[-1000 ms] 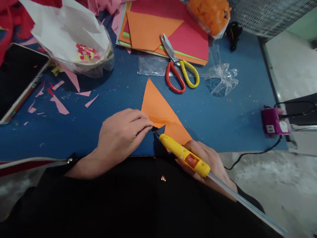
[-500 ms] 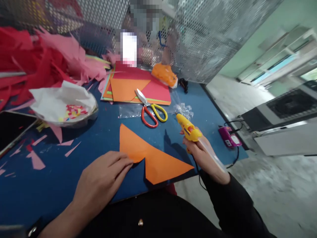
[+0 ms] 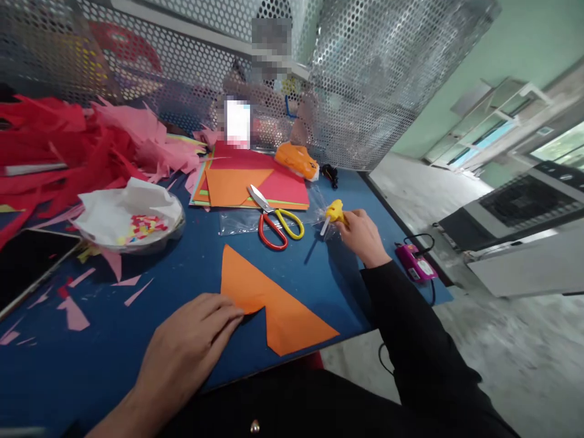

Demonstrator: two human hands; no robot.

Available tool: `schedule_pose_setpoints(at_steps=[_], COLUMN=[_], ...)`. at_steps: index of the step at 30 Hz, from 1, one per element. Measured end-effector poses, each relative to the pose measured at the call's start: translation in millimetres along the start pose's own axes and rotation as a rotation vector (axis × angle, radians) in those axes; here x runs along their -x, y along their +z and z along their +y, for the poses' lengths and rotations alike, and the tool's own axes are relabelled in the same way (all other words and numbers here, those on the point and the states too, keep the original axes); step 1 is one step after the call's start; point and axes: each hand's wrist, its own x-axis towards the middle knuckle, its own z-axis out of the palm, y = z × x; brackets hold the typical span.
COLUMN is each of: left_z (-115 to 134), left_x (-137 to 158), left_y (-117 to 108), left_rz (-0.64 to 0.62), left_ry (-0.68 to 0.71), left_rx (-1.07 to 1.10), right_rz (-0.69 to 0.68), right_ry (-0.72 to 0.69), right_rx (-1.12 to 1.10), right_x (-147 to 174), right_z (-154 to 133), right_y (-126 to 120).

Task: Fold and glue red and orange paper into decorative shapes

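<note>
An orange paper cutout (image 3: 255,289), two wing-like points joined at a notch, lies near the table's front edge. My left hand (image 3: 196,340) has its fingers closed together on the cutout's lower left edge; its thumb is hidden. Farther right, my right hand (image 3: 362,236) grips a yellow hot glue gun (image 3: 335,210) by its handle. A clear glue stick juts from the gun toward the lower left. Between cutout and paper stack lie scissors (image 3: 272,228) with one red and one yellow handle, blades parted slightly.
Coloured paper sheets (image 3: 292,198) are stacked behind the scissors, an orange packet (image 3: 296,159) on their corner. Leftward are a paper-lined bowl (image 3: 132,204) of confetti, a phone (image 3: 34,261) and red paper strips (image 3: 50,146). A purple box (image 3: 415,263) with a cord sits at the right edge.
My right hand has moved away from me and turned the glue gun, so its stick now points down-left instead of toward my wrist. My left hand stays at the cutout's edge.
</note>
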Motion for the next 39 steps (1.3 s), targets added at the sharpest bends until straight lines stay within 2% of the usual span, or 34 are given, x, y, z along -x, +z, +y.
schedule_pose_setpoints(at_steps=[3, 5, 6, 7, 10, 11, 13, 17, 25, 31, 39], left_z=[3.3, 5.1, 5.6, 5.9, 6.5, 6.7, 7.1, 7.5, 7.8, 8.0, 10.3], left_x=[-0.3, -0.3, -0.2, 0.0, 0.4, 0.3, -0.1, -1.3, -2.2, -2.8, -6.1], left_y=[-1.0, -1.4, -1.3, -1.0, -0.4, -0.4, -0.6, -0.7, -0.3, 0.2, 1.3], left_rz=[-0.029, -0.057, -0.071, -0.086, -0.102, -0.104, -0.116, -0.133, -0.097, -0.09, -0.11], left_ry=[-0.015, -0.033, -0.032, -0.034, -0.043, -0.046, -0.054, -0.08, -0.162, -0.216, -0.229], left_rx=[-0.004, -0.008, -0.006, 0.0, 0.004, 0.0, -0.008, -0.006, -0.062, -0.062, -0.105], right_rz=[0.044, 0.159, 0.149, 0.082, -0.258, -0.326, -0.371, -0.38, -0.407, -0.468, -0.408], right_ry=[-0.008, -0.06, -0.099, -0.16, -0.326, -0.361, -0.389, -0.402, -0.407, -0.298, -0.176], right_rx=[-0.003, -0.115, -0.218, -0.334, -0.564, -0.588, -0.582, -0.541, -0.522, -0.53, -0.492], right_x=[24.1, 49.3, 63.0, 76.5, 109.3, 116.2, 123.3, 124.0, 128.7, 117.0, 120.3], right_z=[-11.2, -31.2, -44.5, -58.9, -100.5, -111.1, -124.6, -126.2, -108.0, -122.9, -133.2], right_y=[-19.0, -29.7, -32.7, -33.7, -24.3, -18.1, -4.9, 6.4, -11.8, -3.3, 6.6])
